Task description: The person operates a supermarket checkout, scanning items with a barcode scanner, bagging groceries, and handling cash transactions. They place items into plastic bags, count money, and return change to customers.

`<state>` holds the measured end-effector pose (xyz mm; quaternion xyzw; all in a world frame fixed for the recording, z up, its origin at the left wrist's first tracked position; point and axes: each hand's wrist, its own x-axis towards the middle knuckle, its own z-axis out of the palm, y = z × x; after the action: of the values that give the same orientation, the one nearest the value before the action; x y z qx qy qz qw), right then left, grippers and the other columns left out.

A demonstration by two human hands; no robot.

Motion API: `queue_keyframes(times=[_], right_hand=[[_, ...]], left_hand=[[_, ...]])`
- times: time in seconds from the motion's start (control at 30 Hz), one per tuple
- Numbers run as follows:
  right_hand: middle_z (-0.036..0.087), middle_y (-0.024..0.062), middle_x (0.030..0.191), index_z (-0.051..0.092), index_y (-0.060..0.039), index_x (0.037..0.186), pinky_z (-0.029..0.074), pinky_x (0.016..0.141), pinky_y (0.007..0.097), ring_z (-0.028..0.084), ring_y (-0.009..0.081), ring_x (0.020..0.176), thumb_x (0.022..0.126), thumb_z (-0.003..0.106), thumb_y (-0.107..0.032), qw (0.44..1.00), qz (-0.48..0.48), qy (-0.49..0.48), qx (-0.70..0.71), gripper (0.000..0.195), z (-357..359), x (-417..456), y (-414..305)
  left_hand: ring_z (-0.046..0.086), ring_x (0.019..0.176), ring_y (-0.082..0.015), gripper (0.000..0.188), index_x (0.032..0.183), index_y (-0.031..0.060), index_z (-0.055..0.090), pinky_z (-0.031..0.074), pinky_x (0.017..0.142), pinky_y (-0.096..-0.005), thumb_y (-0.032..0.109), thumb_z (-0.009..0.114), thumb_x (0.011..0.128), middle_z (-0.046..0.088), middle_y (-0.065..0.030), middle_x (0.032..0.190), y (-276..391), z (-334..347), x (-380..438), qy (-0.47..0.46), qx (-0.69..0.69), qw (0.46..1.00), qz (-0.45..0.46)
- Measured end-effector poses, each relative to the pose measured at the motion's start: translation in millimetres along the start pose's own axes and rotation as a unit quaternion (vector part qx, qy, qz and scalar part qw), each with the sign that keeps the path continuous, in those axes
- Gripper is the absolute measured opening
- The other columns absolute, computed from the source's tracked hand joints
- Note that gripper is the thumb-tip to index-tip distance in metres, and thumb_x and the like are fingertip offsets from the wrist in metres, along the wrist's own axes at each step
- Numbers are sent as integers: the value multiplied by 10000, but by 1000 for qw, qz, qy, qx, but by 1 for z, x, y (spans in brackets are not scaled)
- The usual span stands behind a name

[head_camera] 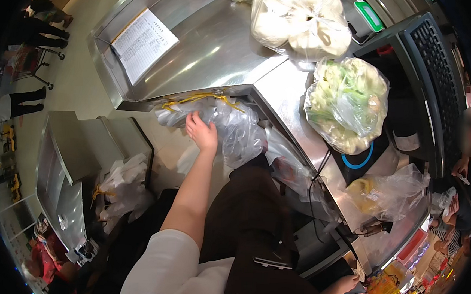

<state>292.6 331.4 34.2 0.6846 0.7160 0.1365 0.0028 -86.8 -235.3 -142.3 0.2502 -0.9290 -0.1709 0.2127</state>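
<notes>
My left hand [201, 133] reaches to a bundle of clear plastic bags [242, 139] hanging under the counter edge from yellow ties [206, 98]. Its fingers are apart and overlap the bags; whether they touch is unclear. Far to the lower right, my right hand [348, 283] is at the counter's edge, with bent fingers beside a small pale flat piece [359, 271]. Whether it grips that piece cannot be made out. On the steel counter [201, 46] lie a bag of pale round items [301, 22], a bag of cauliflower [347, 105] and a bag with a yellow item [363, 193].
A keyboard [435, 66] and a green-framed display [368, 16] stand beyond the bags. A printed sheet [144, 44] rests at the counter's left end. Black cables [314, 185] hang over the edge. Another counter [62, 192] with hanging bags [124, 184] is behind. People stand on both sides.
</notes>
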Motion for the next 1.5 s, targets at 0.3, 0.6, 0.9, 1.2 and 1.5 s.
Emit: queue_keyframes(times=[0.3,0.6,0.9,1.2,1.5], right_hand=[[509,70,1268,524,-225,1237,421,901,428,508,296,1117,926,283,-436,1000,22,14,2,447,-2,-2,-7],[565,72,1192,579,-148,1151,447,857,393,540,270,1073,931,358,-366,998,-13,63,27,380,3,-5,-2],[555,88,1191,555,-86,1164,432,880,378,517,272,1098,919,408,-335,991,-44,113,59,379,14,-3,6],[559,140,1058,538,10,1095,431,840,341,550,254,934,835,494,22,819,-363,90,436,264,-46,-112,-106],[599,166,1011,520,-49,1183,476,754,333,604,294,902,822,594,-112,542,-586,-354,488,374,-180,-282,-243]], left_hand=[[541,983,-273,323,1020,63,571,442,830,-354,108,617,704,578,-92,1020,113,9,-120,-306,-268,818,407],[578,734,-240,136,731,104,558,473,659,-349,213,610,670,579,-60,726,123,44,-146,-339,-195,792,468],[631,827,-243,136,765,118,695,503,723,-382,150,564,749,675,-87,810,-26,5,-121,-510,189,793,275],[592,823,-312,180,814,69,601,480,720,-406,167,684,688,589,-78,942,-44,-132,4,-367,-13,866,341],[571,768,-133,160,836,146,565,450,603,-262,152,612,683,572,27,854,177,-238,17,-189,-137,673,702]])
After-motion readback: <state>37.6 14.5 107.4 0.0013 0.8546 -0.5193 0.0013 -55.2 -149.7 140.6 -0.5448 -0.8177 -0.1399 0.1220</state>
